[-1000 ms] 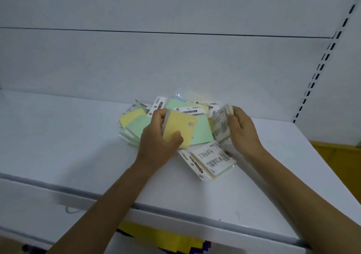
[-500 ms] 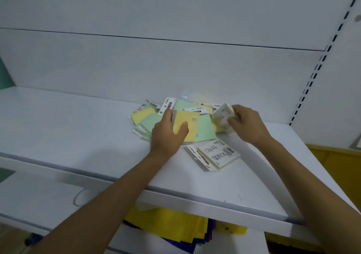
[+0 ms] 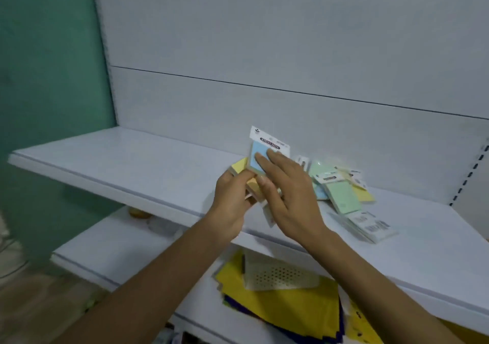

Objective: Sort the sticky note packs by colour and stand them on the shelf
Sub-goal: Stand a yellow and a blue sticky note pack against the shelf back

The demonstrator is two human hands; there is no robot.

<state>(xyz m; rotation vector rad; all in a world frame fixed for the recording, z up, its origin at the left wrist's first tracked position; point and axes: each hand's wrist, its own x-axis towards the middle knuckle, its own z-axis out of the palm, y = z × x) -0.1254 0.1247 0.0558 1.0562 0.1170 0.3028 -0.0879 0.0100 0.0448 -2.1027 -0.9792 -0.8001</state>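
My left hand [image 3: 232, 198] pinches a small stack of packs [image 3: 251, 184] mid-frame | right hand [image 3: 288, 192] fingers spread flat on its blue pack [image 3: 258, 155] | loose pile [image 3: 341, 187] on shelf [image 3: 132, 163], right of centre

White shelf [image 3: 111, 158], upper tier: both hands met over its middle. Left hand [image 3: 232, 200] gripped a small stack of packs, a yellow pack [image 3: 239, 165] showing at its far side. Right hand [image 3: 288, 198] lay flat against a blue sticky note pack [image 3: 255, 155], held upright, white header card on top. Loose pile of packs [image 3: 341, 187], green, yellow and blue, lay just right of the hands. Lower shelf: yellow sheets [image 3: 285, 306], perforated white tray [image 3: 280, 275].
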